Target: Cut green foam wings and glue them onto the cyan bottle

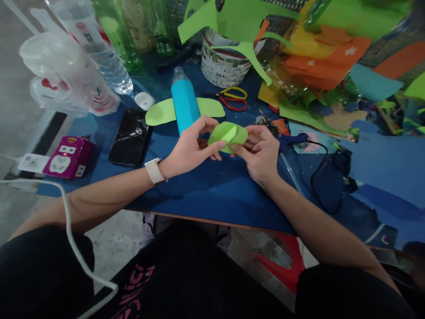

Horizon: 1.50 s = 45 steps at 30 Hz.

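Both of my hands hold a folded light green paper piece [228,134] over the blue table [212,195]. My left hand [191,148], with a white watch on the wrist, pinches its left side. My right hand [260,150] pinches its right side from below. Just beyond my hands lies a bottle wrapped in blue paper [183,103] with green paper wings [159,111] sticking out at both sides.
Red and yellow scissors [234,98] lie behind the bottle, next to a woven basket [224,66]. A black phone [130,137] and a magenta box [68,157] rest at left, near clear plastic bottles [96,48]. Coloured paper scraps [325,62] pile up at right, beside a black cable [320,173].
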Each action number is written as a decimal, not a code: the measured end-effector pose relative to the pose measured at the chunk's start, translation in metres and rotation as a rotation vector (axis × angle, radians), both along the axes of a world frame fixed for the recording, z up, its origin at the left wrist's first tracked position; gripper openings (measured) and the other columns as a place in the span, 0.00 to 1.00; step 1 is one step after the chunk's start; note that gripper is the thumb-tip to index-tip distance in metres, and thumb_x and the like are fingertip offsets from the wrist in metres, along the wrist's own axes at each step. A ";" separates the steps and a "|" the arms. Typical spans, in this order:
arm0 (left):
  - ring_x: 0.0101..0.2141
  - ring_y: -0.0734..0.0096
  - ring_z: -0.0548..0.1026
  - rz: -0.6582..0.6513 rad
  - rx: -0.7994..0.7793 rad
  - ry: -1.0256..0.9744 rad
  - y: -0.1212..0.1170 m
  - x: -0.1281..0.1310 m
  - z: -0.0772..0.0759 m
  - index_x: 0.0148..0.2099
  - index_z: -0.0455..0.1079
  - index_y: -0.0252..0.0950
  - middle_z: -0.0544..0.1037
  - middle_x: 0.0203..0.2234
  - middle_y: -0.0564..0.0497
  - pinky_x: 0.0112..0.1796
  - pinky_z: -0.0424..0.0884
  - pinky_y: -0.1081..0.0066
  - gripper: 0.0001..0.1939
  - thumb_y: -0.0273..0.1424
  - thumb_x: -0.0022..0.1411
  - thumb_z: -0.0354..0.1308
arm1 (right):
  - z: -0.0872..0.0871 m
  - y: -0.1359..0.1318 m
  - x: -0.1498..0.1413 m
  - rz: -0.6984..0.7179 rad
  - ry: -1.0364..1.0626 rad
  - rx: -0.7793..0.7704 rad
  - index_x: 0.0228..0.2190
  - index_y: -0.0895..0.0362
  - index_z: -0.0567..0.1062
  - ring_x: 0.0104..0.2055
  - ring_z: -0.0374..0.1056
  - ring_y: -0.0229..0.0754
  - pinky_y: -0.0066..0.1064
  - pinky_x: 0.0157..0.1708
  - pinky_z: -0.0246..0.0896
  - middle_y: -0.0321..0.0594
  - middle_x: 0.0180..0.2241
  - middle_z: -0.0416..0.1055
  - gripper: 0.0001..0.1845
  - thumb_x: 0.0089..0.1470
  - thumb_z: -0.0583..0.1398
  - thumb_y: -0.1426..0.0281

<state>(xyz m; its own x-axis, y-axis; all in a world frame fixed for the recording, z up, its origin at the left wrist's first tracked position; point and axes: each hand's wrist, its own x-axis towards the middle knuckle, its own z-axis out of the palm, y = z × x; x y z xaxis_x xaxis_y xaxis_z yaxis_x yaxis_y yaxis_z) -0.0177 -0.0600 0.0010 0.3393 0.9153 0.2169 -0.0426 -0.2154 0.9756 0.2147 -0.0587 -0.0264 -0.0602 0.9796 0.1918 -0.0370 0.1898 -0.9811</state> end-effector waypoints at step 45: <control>0.39 0.64 0.82 0.005 0.227 0.116 -0.011 0.000 -0.003 0.51 0.79 0.42 0.86 0.45 0.46 0.38 0.80 0.65 0.28 0.55 0.65 0.83 | 0.011 -0.018 -0.003 0.169 -0.007 -0.004 0.37 0.51 0.84 0.26 0.79 0.44 0.36 0.25 0.83 0.35 0.30 0.82 0.27 0.48 0.88 0.52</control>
